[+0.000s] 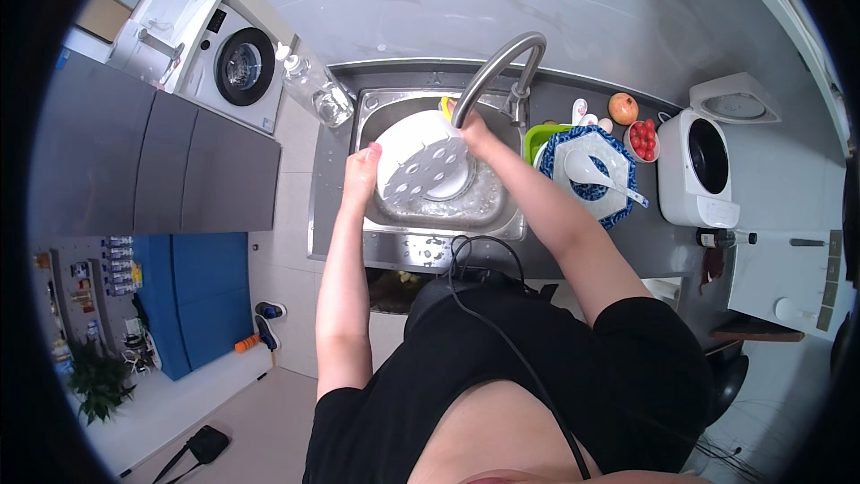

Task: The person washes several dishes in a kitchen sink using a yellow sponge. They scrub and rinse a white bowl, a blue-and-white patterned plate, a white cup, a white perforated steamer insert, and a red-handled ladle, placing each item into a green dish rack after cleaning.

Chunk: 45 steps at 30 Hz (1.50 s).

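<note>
My left hand [363, 171] grips the left rim of a white dish [411, 138] with a grey patterned part, held tilted over the stainless steel sink [514, 225]. On the dish's far right side is my right hand [472, 134], partly hidden behind the faucet spout [494, 67]. A yellow item [445, 107], perhaps a sponge, shows at its fingers. Beneath the tilted dish, another round white dish [451, 187] lies low in the sink, partly covered. Bubbly water [484, 198] surrounds it.
Clear pump bottles [322, 94] stand left of the sink. To the right, a blue-patterned octagonal plate [552, 154] with a white spoon [584, 168] rests by a green basin [534, 141]. Beyond are a pomegranate [623, 109], a bowl of tomatoes [643, 140] and an open-lidded rice cooker [678, 168].
</note>
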### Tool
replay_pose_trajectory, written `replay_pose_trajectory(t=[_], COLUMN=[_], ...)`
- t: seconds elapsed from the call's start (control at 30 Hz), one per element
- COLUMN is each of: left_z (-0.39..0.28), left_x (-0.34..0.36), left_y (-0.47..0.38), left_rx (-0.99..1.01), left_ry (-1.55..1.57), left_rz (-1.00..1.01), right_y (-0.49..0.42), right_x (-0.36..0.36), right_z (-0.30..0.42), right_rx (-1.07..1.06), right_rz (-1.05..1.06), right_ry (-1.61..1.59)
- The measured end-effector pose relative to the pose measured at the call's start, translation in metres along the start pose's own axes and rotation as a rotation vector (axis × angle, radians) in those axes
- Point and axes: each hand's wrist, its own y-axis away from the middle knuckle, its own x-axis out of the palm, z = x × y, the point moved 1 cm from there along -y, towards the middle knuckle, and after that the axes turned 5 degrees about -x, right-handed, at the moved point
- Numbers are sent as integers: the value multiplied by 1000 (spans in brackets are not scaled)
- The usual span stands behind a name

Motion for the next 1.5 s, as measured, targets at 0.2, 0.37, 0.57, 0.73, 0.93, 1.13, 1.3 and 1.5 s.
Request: replay_pose_trajectory(t=[0.2, 0.37, 0.57, 0.73, 0.93, 1.13, 1.3, 1.5], left_z=[-1, 6, 19, 35, 20, 20, 15, 1], left_x=[9, 47, 43, 48, 39, 31, 46, 23], left_y=[17, 25, 13, 28, 28, 20, 25, 15], left_rx=[-254, -266, -360, -304, -233, -300, -246, -184], left_ry=[566, 913, 972, 1112, 989, 856, 904, 877], left_rz=[159, -202, -332, -236, -306, -434, -360, -475], right_y=[-16, 12, 72, 97, 38, 97, 16, 103], right_x=[-7, 33, 90, 107, 72, 109, 73, 88], right_z=[23, 25, 61, 92, 63, 71, 64, 40], right_rx=[129, 92, -556, -577, -125, -399, -163, -191], right_rz=[-186, -190, 251, 409, 140, 468, 287, 395], right_ry=[-234, 430, 791, 906, 852, 872, 610, 901])
